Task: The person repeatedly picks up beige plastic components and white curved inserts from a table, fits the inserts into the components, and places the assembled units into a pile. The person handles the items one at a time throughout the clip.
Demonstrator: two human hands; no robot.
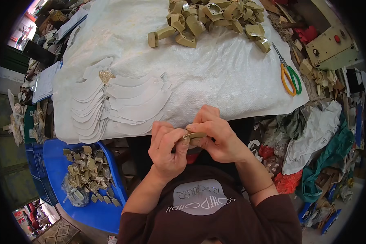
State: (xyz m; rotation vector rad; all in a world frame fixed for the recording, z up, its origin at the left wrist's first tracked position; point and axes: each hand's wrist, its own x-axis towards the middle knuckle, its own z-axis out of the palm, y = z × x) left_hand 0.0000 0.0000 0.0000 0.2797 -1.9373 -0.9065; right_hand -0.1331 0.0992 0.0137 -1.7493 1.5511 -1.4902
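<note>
My left hand point(166, 143) and my right hand point(215, 136) meet in front of my body, just off the near edge of the white-covered table. Between them they pinch a small tan shoe heel point(197, 135); its curved rim shows, and the fingers cover most of the rest. The fingers of both hands are closed on it. Nearest to my left hand, on the table, lie fanned stacks of thin white cut pieces point(138, 101). A glittery gold scrap point(106, 77) rests on top of them.
Similar tan heels point(195, 25) are heaped at the table's far side. Scissors point(289, 77) with orange and green handles lie near its right edge. A blue chair point(91, 217) at left bears glittery heels point(89, 168). Bags and a white sheet point(311, 140) crowd the right side.
</note>
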